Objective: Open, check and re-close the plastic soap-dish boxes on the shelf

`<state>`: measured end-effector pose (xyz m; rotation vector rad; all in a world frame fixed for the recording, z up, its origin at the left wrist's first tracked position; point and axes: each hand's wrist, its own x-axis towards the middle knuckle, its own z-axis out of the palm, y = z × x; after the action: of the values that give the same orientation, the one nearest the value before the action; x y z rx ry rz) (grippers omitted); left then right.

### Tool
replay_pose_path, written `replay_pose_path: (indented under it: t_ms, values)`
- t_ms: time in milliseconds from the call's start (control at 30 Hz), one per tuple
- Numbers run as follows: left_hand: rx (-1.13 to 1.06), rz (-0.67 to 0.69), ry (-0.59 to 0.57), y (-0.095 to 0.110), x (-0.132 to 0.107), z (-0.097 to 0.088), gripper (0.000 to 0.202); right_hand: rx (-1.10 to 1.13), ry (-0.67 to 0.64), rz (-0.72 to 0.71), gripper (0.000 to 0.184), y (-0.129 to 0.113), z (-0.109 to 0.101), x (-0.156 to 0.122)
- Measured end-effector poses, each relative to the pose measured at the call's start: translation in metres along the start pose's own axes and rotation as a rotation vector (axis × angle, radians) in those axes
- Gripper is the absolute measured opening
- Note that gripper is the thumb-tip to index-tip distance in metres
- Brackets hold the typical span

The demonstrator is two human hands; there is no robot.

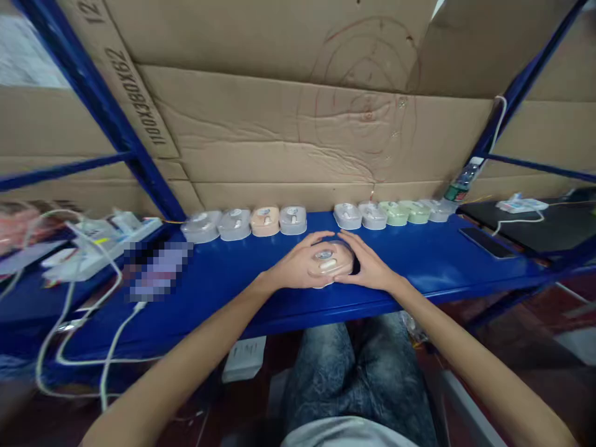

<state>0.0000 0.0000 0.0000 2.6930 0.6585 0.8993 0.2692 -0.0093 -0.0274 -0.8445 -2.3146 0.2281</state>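
A small rounded plastic box (343, 259) with a clear lid and a peach-coloured inside sits low over the front middle of the blue shelf. A white oblong piece and a round silvery label show through its lid. My left hand (292, 264) is wrapped round the box's left side. From the right, my right hand (371, 266) curves about it, thumb at the front and fingers at the back. The fingertips of both hands nearly meet behind the box. Whether its underside touches the shelf is hidden.
Similar boxes stand in two groups along the back, among them a peach one (265, 221) and a green one (393, 213). A blurred-out device (161, 270) with a white cable lies left. A phone (487, 242) and a bottle (460, 181) are right.
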Motion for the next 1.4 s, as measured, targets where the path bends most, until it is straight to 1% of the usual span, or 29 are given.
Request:
replay_pose_path:
  t_ms: [67,133,200,267,333,400,467,567,633,667,733,833,900,967,1100,1200,1267,1333,1400]
  values:
    - [0.017,-0.026,-0.041,-0.001,-0.002,-0.008,0.072,-0.028,0.002,0.044,0.097,-0.005,-0.001,0.001]
    - [0.007,-0.052,-0.063,-0.003,-0.003,-0.012,0.079,-0.048,0.01,0.073,0.093,-0.009,-0.002,0.002]
    - [-0.04,-0.08,-0.061,-0.004,-0.003,-0.009,0.093,-0.068,0.035,0.099,0.099,-0.011,-0.004,0.002]
    - [-0.085,-0.116,-0.059,-0.005,-0.002,-0.003,0.104,-0.05,0.026,0.066,0.102,-0.012,-0.005,0.002]
    - [-0.129,-0.157,-0.056,-0.005,-0.001,0.003,0.112,-0.016,0.01,0.029,0.098,-0.012,-0.005,0.002]
    - [-0.183,-0.19,-0.049,-0.005,0.0,0.006,0.122,0.01,0.014,0.026,0.095,-0.012,-0.005,0.003]
    - [-0.216,-0.224,-0.036,-0.003,0.001,0.005,0.13,0.038,0.057,0.041,0.092,-0.01,-0.006,0.003]
    - [-0.204,-0.273,-0.026,-0.003,0.001,0.001,0.137,0.061,0.197,0.101,0.082,-0.003,-0.016,0.0]
    - [-0.184,-0.296,-0.04,-0.004,0.001,-0.002,0.138,0.001,0.264,0.171,0.078,0.007,-0.029,-0.007]
    - [-0.169,-0.307,-0.053,-0.006,0.0,-0.003,0.136,-0.052,0.27,0.206,0.079,0.013,-0.036,-0.012]
    - [-0.119,-0.327,-0.079,-0.01,0.0,-0.005,0.131,-0.174,0.24,0.268,0.086,0.027,-0.051,-0.025]
    - [-0.051,-0.335,-0.114,-0.015,-0.001,-0.008,0.12,-0.28,0.161,0.336,0.099,0.046,-0.067,-0.045]
    - [-0.033,-0.345,-0.133,-0.016,-0.002,-0.009,0.12,-0.323,0.104,0.366,0.102,0.054,-0.072,-0.055]
    - [-0.03,-0.361,-0.154,-0.016,-0.003,-0.009,0.122,-0.367,0.055,0.396,0.1,0.059,-0.072,-0.062]
    - [-0.025,-0.355,-0.179,-0.014,-0.004,-0.011,0.121,-0.44,-0.003,0.423,0.094,0.068,-0.07,-0.064]
    - [0.0,-0.339,-0.184,-0.014,-0.004,-0.012,0.118,-0.464,-0.058,0.428,0.093,0.071,-0.072,-0.06]
    - [0.014,-0.342,-0.19,-0.014,-0.003,-0.012,0.116,-0.467,-0.08,0.428,0.095,0.069,-0.073,-0.056]
    - [0.02,-0.35,-0.192,-0.013,-0.003,-0.012,0.115,-0.469,-0.058,0.411,0.099,0.06,-0.074,-0.049]
    - [0.022,-0.351,-0.183,-0.013,-0.003,-0.011,0.114,-0.442,-0.002,0.366,0.102,0.044,-0.071,-0.038]
